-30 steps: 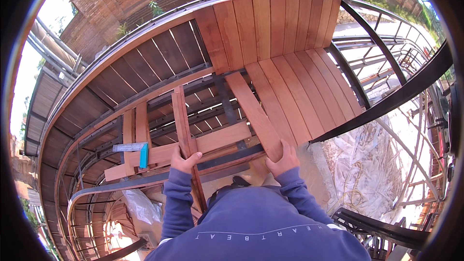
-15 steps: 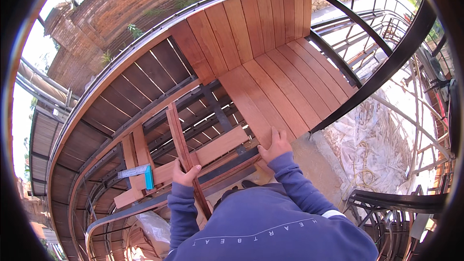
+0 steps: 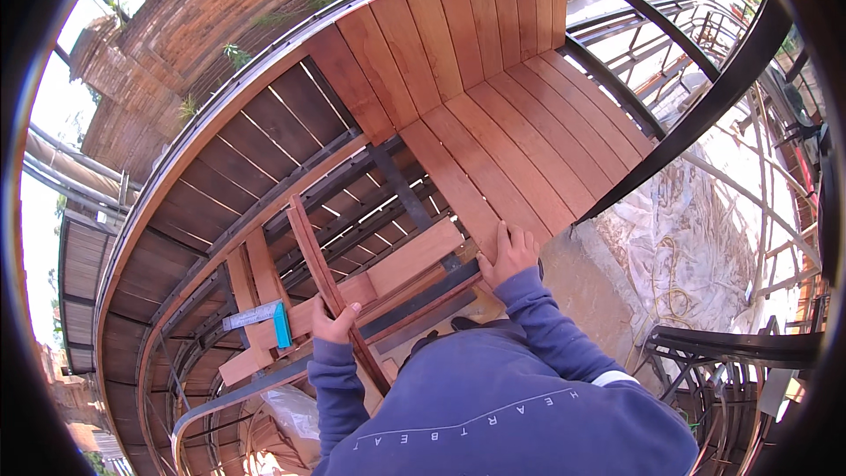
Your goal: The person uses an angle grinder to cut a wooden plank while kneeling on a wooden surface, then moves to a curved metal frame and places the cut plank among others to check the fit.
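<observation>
A narrow reddish-brown wooden board [image 3: 310, 251] stands on edge across the open bench frame, and my left hand [image 3: 335, 321] is closed round it near its lower half. My right hand [image 3: 513, 253] lies on the near end of the leftmost fitted seat plank [image 3: 449, 181], thumb at its left side and fingers apart on top. Behind my left hand, a loose flat board [image 3: 414, 257] rests along the dark metal frame [image 3: 401, 189]. A try square with a turquoise stock [image 3: 282, 326] and silver blade sits on boards to the left of that hand.
Fitted planks form the curved bench's backrest [image 3: 441, 31]. A dark curved metal rail [image 3: 705, 115] bounds the seat on the right. Plastic sheeting [image 3: 670, 238] covers ground beyond it. A brick wall [image 3: 211, 9] runs behind. More curved metal framing [image 3: 731, 344] stands at lower right.
The view has shifted slightly. My right hand stays at the plank's end with its fingers a little more spread. My left hand still holds the narrow board, in much the same place.
</observation>
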The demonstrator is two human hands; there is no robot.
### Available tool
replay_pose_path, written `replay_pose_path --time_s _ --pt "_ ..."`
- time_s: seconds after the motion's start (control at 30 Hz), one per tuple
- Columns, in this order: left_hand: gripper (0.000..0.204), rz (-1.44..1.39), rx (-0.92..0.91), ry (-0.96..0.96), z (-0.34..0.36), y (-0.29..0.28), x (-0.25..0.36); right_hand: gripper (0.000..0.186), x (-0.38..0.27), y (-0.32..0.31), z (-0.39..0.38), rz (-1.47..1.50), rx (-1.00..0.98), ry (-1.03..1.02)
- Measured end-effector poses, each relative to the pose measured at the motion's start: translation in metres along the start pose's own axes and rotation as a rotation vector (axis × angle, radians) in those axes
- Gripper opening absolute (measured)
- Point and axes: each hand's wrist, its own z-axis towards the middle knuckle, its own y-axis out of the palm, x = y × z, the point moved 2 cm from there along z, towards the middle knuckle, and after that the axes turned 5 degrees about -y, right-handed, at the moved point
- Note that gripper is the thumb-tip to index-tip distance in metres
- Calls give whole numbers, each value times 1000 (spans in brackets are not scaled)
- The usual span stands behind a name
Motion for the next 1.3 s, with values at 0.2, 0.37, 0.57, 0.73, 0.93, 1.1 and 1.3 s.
replay_pose_path --time_s 0.2,0.37,0.57,0.73,0.93,1.1,1.3 --pt "45 2 -29 20 4 4 5 57 -3 5 -4 -46 79 -80" --pt "43 -15 -37 -25 -3 12 19 49 -2 4 -3 -45 68 -112" --pt "42 -47 -35 -74 -15 14 28 24 29 -6 -64 436 190 34" --pt "48 -19 -19 -86 -17 14 21 21 68 32 -90 1214 -169 776" --pt "49 33 -15 -59 -19 30 23 24 70 58 -59 1588 -297 995" --pt "48 34 17 -24 -29 41 20 24 67 53 -58 1560 -309 993" --pt "47 52 97 -52 -41 44 17 22 65 51 -55 1615 -340 1032"
